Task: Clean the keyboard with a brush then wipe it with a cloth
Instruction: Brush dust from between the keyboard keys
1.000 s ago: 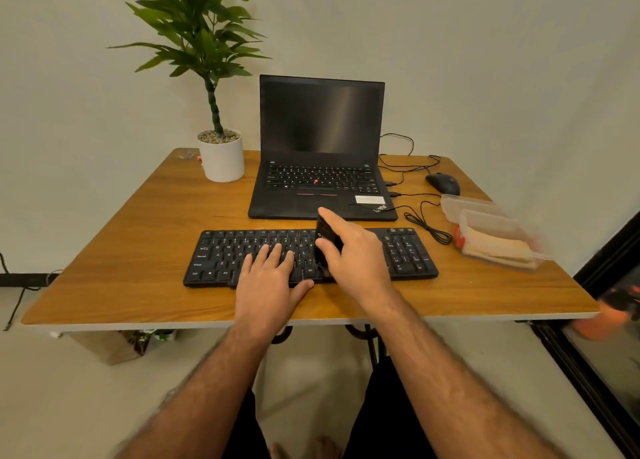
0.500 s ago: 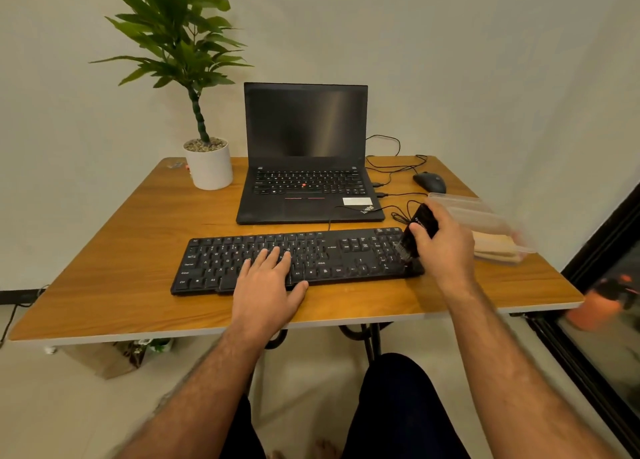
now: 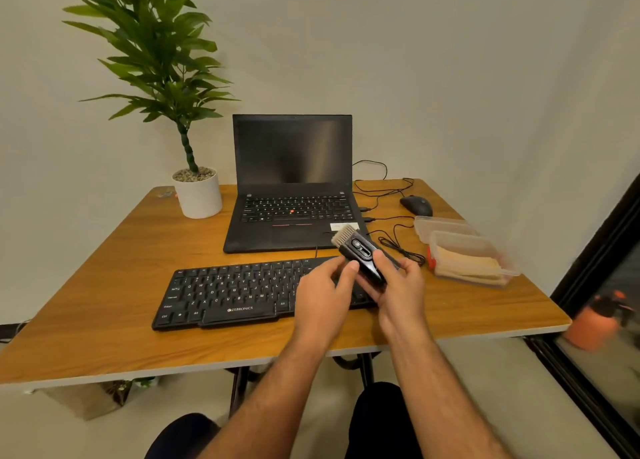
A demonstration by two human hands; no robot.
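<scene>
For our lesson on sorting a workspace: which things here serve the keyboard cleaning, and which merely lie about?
For the job:
keyboard
brush, held by both hands
cloth in the clear box

Lying about:
laptop
mouse
potted plant

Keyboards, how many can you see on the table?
2. The separate black keyboard lies at the front of the table, partly behind the hands. The other is built into the open laptop behind it.
</scene>
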